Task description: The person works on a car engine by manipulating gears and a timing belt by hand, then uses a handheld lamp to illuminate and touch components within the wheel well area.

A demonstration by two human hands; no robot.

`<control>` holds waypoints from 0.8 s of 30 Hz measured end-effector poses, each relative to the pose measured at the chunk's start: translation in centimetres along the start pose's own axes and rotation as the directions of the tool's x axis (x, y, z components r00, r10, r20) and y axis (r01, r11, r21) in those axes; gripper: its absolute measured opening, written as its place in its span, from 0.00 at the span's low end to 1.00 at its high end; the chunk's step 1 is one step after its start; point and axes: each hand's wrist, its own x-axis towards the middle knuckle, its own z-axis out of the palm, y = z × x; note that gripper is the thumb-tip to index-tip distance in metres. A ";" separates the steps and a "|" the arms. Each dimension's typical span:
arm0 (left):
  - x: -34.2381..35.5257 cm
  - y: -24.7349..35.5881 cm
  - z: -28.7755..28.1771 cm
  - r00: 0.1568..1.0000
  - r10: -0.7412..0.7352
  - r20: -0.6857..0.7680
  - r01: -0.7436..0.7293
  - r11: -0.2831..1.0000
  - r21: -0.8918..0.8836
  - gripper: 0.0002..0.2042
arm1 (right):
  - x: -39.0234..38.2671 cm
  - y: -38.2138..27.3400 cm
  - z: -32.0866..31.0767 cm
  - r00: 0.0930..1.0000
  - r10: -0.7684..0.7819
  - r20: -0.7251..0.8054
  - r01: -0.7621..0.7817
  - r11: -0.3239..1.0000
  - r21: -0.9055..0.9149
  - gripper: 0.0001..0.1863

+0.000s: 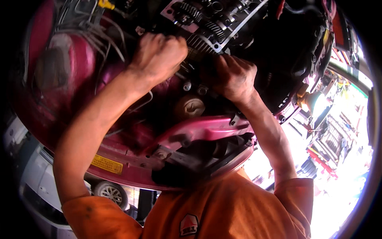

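Both of my arms reach into the engine bay of a magenta car. My left hand (161, 55) is closed in a fist at the near left corner of the engine; what its fingers hold, if anything, is hidden. Curled over dark parts just right of it, my right hand (236, 75) also has its fingers out of sight. Between and beyond the hands lies the uncovered cylinder head (229, 38), with camshaft gears (215, 30) showing. A ribbed strip, perhaps a timing chain (200, 43), runs down from the gears between my hands. Below it sits a round, pale cap (190, 106).
The magenta front panel (207, 129) curves between my forearms and the engine. Thin hoses (115, 30) and a strut tower (73, 59) are at the left. A lit lamp (316, 102) hangs right, above a tool tray (322, 163). A white car (38, 187) stands lower left.
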 end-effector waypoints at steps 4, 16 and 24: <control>0.8 1.1 -0.9 0.979 -0.116 0.165 0.094 0.987 0.133 0.05 | 0.0 0.5 0.2 0.996 -0.027 -0.081 0.030 0.999 0.035 0.15; 0.6 1.2 -1.2 0.948 -0.175 0.267 0.111 0.965 0.238 0.23 | 0.0 0.8 0.8 0.986 -0.023 -0.165 0.027 0.999 0.019 0.11; 0.6 1.4 -0.9 0.959 -0.180 0.220 0.122 0.960 0.251 0.24 | -0.3 0.8 1.0 0.988 0.013 -0.152 -0.004 0.998 0.064 0.09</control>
